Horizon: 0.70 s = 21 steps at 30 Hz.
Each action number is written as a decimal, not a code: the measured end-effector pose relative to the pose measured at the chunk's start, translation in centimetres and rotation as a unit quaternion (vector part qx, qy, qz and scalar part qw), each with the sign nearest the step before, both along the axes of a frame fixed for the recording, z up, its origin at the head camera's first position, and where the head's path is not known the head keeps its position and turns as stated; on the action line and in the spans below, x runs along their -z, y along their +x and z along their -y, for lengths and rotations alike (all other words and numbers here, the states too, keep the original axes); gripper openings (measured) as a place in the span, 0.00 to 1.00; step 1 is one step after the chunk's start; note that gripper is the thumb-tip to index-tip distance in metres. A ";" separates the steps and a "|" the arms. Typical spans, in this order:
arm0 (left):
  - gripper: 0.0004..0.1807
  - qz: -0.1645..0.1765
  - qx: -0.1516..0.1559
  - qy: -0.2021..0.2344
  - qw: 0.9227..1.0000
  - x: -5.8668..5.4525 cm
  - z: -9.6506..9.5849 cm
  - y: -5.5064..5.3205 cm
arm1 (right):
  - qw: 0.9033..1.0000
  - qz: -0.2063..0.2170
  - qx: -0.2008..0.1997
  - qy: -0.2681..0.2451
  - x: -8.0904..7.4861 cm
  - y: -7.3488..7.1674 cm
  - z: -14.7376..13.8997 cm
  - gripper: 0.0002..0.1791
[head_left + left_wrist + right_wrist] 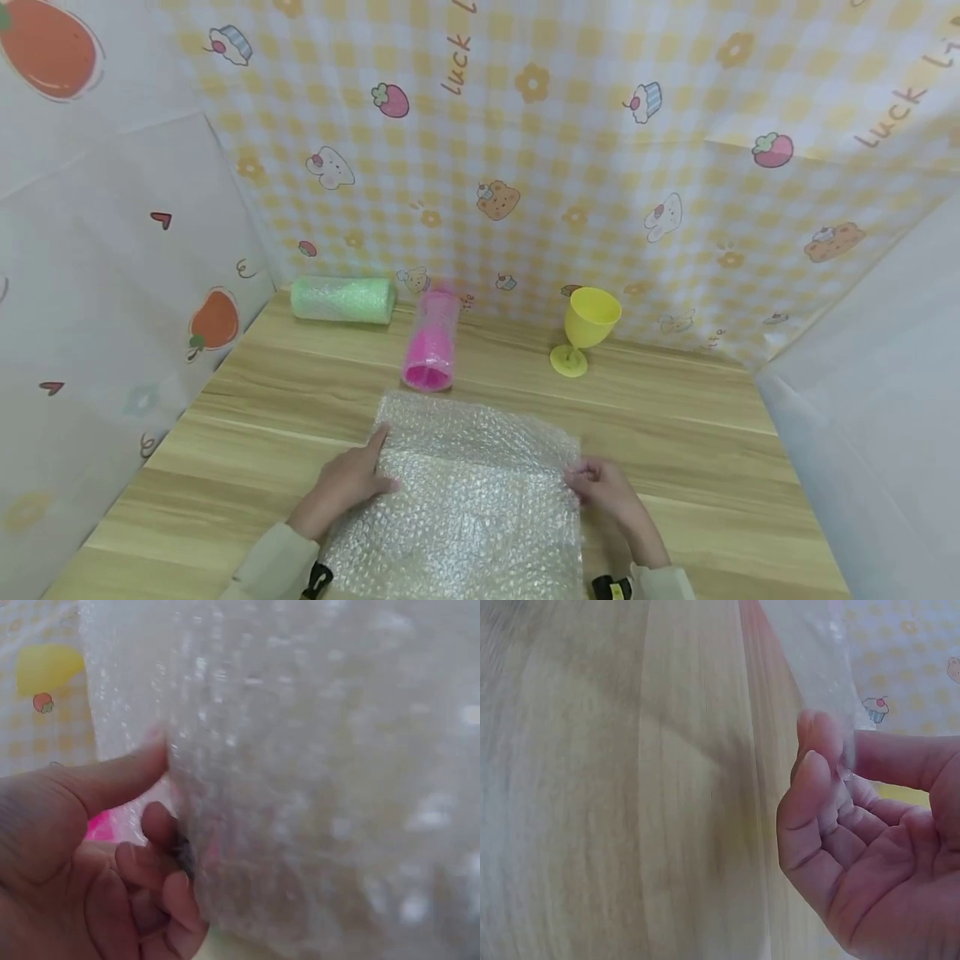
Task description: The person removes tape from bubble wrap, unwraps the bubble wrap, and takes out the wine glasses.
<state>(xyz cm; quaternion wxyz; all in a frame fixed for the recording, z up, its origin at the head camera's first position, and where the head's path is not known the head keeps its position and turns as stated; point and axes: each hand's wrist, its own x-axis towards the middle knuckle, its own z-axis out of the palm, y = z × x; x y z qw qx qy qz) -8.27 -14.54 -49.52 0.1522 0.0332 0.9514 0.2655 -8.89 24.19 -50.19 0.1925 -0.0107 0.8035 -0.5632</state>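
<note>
A clear sheet of bubble wrap (465, 508) spreads in front of me in the head view, with a crease running across its upper part. My left hand (348, 483) grips its left edge. Up close in the left wrist view, the thumb and curled fingers of the left hand (112, 847) meet at the edge of the bubble wrap (322, 772). On the opposite edge, my right hand (611, 496) pinches the wrap near the crease. The right wrist view shows this right hand (870, 847) with thumb and fingertips closed over the wrap's thin edge (817, 660).
Beyond the wrap stands a yellow goblet (591, 318) on the wooden table (697, 467). A bubble-wrapped pink cup (431, 342) lies left of it, and a wrapped green one (342, 300) lies at the back left. Patterned cloth (540, 133) hangs behind the table.
</note>
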 end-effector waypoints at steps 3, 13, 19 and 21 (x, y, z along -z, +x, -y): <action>0.53 -0.004 0.000 0.018 1.000 0.5 0.3 0.2 | 1.000 -0.003 -0.006 0.004 0.2 0.2 -0.2 0.13; 0.47 -0.038 0.069 0.078 0.994 -0.2 -1.9 2.5 | 0.994 0.055 0.080 0.046 -0.2 3.6 -2.8 0.16; 0.25 -0.122 0.178 0.029 0.976 -2.0 -5.6 4.8 | 0.979 0.126 0.157 0.010 0.3 6.9 -5.5 0.14; 0.16 -0.144 0.244 0.021 0.959 -2.4 -6.9 5.6 | 0.973 0.147 0.177 -0.009 0.3 7.8 -6.3 0.12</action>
